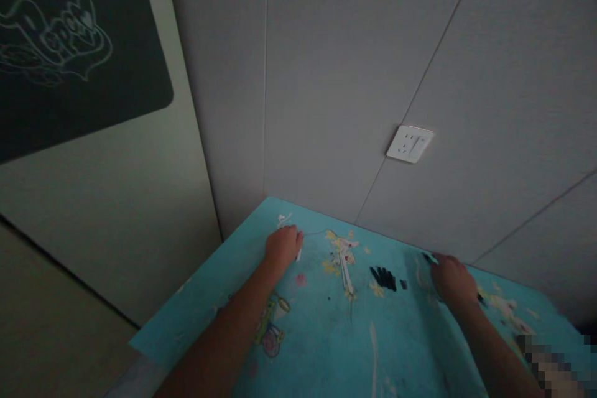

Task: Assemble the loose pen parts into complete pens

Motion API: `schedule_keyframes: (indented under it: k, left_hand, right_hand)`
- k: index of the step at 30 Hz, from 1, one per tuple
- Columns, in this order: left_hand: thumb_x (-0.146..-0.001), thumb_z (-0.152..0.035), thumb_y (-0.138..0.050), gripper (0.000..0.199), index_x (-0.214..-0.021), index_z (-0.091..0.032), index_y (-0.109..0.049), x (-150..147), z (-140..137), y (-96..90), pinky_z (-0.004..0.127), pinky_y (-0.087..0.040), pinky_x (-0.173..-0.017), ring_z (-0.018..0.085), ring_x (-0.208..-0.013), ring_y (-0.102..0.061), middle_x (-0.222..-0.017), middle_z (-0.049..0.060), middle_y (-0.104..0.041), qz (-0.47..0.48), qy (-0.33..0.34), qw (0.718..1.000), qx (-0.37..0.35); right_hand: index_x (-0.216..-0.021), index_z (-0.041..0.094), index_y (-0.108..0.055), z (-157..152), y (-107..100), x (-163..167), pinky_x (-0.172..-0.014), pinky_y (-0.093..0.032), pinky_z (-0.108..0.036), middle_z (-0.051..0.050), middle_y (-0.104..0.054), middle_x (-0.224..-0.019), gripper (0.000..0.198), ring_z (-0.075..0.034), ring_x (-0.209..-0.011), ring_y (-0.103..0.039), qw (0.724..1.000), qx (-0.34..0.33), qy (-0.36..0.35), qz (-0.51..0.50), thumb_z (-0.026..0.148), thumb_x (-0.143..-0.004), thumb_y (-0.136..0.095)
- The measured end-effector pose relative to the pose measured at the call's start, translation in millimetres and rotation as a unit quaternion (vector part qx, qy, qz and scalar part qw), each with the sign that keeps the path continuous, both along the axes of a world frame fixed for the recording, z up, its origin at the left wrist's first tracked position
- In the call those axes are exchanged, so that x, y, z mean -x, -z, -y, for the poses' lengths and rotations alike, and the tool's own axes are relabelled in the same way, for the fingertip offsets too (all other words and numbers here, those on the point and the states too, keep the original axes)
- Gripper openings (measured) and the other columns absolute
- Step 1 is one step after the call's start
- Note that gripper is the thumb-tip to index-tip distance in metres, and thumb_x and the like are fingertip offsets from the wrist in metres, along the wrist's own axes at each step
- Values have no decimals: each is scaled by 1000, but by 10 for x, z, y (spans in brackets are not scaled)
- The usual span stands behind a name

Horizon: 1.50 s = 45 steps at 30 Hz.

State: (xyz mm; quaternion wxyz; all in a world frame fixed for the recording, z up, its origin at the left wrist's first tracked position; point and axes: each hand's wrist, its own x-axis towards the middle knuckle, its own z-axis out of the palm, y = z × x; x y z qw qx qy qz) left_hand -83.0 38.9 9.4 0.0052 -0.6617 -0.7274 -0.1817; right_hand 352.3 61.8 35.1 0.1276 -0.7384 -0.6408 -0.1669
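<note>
My left hand is closed near the far left part of the turquoise, cartoon-printed table top. A slim white stick-like object sticks out below its fingers; its kind cannot be made out. Toward the back edge on the right, my right hand is curled palm down against the surface. Dark bits show at its fingertips and by its wrist side, so what it holds, if anything, is mostly hidden. Between the hands lies a patch of thick black strokes, with a small dark spot beside it.
A grey panelled wall stands directly behind the table and carries a white socket plate. At the left is a pale cabinet or door with a blackboard bearing a chalk drawing. A blurred patch covers the lower right corner.
</note>
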Motion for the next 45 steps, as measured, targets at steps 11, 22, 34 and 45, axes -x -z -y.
schedule_keyframes:
  k: [11, 22, 34, 45]
  left_hand:
    - [-91, -40, -50, 28, -101, -18, -64, -163, 43, 91, 36, -45, -83, 26, -97, -63, -98, 13, -69, -22, 46, 998, 20]
    - [-95, -29, -42, 30, -117, -19, -59, -191, 44, 169, 33, -45, -83, 23, -95, -65, -103, 13, -68, -42, 84, 996, 11]
    - [-100, -33, -31, 27, -115, -20, -50, -273, 48, 69, 29, -47, -73, 20, -85, -67, -97, 8, -69, -15, 60, 998, -32]
    - [-98, -32, -43, 28, -123, -21, -49, -355, 139, 69, 31, -49, -91, 18, -100, -65, -114, 8, -67, 210, 271, 917, -206]
  right_hand:
    - [-110, 22, -67, 1144, 384, 1805, -86, -43, -30, -9, -66, -95, 28, -21, -90, -61, 947, 70, -270, -157, 24, -95, -43]
    - [-94, 21, -68, 1126, 383, 1831, -81, -38, -30, -7, -63, -88, 28, -20, -85, -58, 966, 58, -215, -133, 32, -98, -43]
    - [-111, 21, -65, 690, 223, 2102, -85, -37, -34, -11, -62, -103, 25, -23, -96, -55, 960, 72, -259, -79, 26, -95, -47]
    - [-95, 20, -68, 536, 378, 2171, -81, -37, -33, -10, -63, -96, 28, -23, -94, -56, 972, 61, -220, -56, 30, -98, -43]
